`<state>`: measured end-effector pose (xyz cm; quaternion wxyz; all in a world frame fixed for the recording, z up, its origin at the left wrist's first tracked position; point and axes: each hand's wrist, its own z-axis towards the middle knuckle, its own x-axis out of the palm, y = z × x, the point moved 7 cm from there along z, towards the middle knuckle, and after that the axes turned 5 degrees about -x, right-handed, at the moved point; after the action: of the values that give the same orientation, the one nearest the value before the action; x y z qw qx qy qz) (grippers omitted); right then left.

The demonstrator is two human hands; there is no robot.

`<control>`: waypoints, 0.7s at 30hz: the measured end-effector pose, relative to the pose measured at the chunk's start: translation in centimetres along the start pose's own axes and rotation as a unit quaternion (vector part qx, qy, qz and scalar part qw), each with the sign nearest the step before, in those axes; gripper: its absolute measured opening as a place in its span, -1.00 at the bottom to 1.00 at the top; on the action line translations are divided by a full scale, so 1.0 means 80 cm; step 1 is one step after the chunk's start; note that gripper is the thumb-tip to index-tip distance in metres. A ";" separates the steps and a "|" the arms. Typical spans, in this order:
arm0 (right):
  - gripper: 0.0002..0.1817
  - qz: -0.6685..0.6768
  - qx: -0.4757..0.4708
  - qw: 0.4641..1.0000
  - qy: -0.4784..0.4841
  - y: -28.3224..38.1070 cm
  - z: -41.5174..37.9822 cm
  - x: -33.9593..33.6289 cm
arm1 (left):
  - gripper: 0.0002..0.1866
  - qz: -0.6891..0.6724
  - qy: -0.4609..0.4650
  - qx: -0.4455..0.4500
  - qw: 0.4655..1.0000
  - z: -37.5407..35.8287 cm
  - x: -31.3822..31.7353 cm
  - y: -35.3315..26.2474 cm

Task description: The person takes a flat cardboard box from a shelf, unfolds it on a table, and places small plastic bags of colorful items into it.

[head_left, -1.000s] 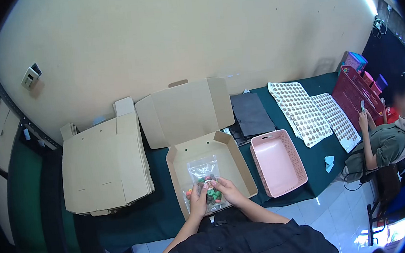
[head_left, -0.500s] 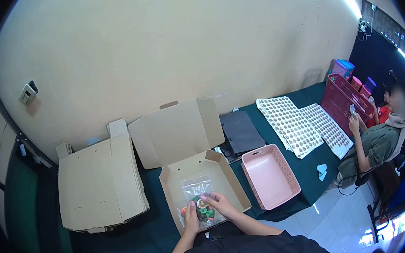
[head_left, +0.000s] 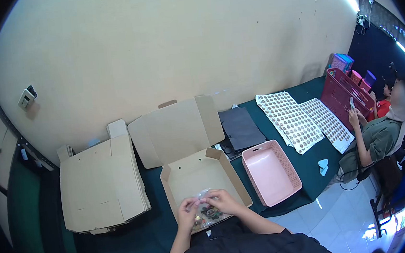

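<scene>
Along the wall runs the table (head_left: 308, 175), under a dark green cloth, and it carries all I see. At its left end lies a stack of flat cardboard (head_left: 102, 183), the biggest thing on it. Next to that, near the front edge at the middle, stands the open box (head_left: 194, 173), its lid thrown back toward the wall. Behind the box's right corner lies a dark folder (head_left: 241, 129). Just right of the box sits a pink basket (head_left: 270, 171), reaching to the front edge. Farther right, two printed sheets (head_left: 303, 120) lie side by side, spreading from the back edge toward the front. At the far right end stands a red crate (head_left: 346, 92), and a seated person (head_left: 381, 132) beside it holds a phone. A small pale scrap (head_left: 322, 165) lies near the front edge, right of the basket.

Over the box's front wall I hold a clear bag (head_left: 209, 213) of coloured pieces. My left hand (head_left: 188, 208) pinches its left side, fingers curled on the plastic. My right hand (head_left: 224, 201) grips its top edge from the right, fingers closed on it.
</scene>
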<state>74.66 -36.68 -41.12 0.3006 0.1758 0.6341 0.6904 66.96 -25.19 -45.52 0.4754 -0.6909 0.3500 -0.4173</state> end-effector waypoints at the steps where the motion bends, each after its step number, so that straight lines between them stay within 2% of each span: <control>1: -0.79 0.001 0.000 1.000 -0.001 -0.003 0.000 0.000 | -0.78 0.000 -0.002 0.012 1.000 0.002 -0.004 -0.005; 3: -0.77 0.048 0.036 0.998 0.032 -0.012 -0.001 0.006 | -0.82 -0.004 -0.007 0.006 1.000 0.000 -0.008 -0.010; 4: -0.72 0.023 -0.009 0.998 0.064 -0.003 0.000 0.006 | -0.79 0.016 -0.001 0.002 1.000 0.000 -0.009 -0.012; 5: -0.72 0.024 -0.009 0.997 0.066 -0.002 0.002 0.001 | -0.76 0.036 0.004 -0.003 0.999 -0.001 -0.013 -0.012; 6: -0.70 0.053 0.012 0.994 0.091 -0.003 0.001 0.001 | -0.75 0.064 0.022 -0.055 0.996 -0.001 -0.018 -0.006; 7: -0.68 0.082 0.034 0.989 0.116 -0.006 -0.001 0.002 | -0.75 0.064 0.020 -0.059 0.996 -0.002 -0.019 -0.007; 9: -0.66 0.053 0.055 0.990 0.118 -0.014 -0.003 -0.002 | -0.72 0.024 0.017 -0.076 0.997 0.000 -0.016 -0.009; 10: -0.66 0.063 0.060 0.995 0.054 -0.012 0.000 -0.013 | -0.62 -0.033 -0.006 -0.026 0.999 0.000 -0.014 -0.017; 11: -0.66 0.071 0.063 0.995 -0.011 -0.010 0.003 -0.024 | -0.62 -0.035 -0.009 -0.026 0.999 0.003 -0.014 -0.017; 12: -0.68 0.032 0.018 0.998 -0.051 -0.004 0.006 -0.033 | -0.57 -0.010 -0.028 0.031 0.999 0.005 -0.016 -0.027; 13: -0.68 0.031 0.020 0.998 -0.047 -0.004 0.006 -0.029 | -0.50 0.014 -0.046 0.088 0.995 0.004 -0.018 -0.035; 14: -0.70 -0.068 -0.065 0.993 -0.076 0.014 0.007 -0.029 | -0.45 0.028 0.003 0.055 0.998 0.005 -0.014 -0.029; 15: -0.70 -0.165 -0.149 0.969 -0.104 0.033 0.005 -0.025 | -0.45 0.027 -0.001 0.054 0.998 0.004 -0.009 -0.025; 17: -0.66 -0.163 -0.138 0.974 -0.074 0.038 0.002 -0.004 | -0.38 0.002 0.031 0.083 0.996 -0.002 0.015 -0.019; 19: -0.57 -0.138 -0.135 0.979 -0.064 0.037 0.002 0.013 | -0.40 -0.006 0.024 0.081 0.996 -0.004 0.019 -0.019; 21: -0.58 -0.139 -0.133 0.980 -0.055 0.017 0.005 0.012 | -0.43 -0.024 0.020 0.076 0.997 -0.007 0.022 -0.019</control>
<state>73.90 -35.80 -39.89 0.4492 0.0819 0.5370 0.7093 67.29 -26.52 -43.55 0.5094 -0.6521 0.3105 -0.4678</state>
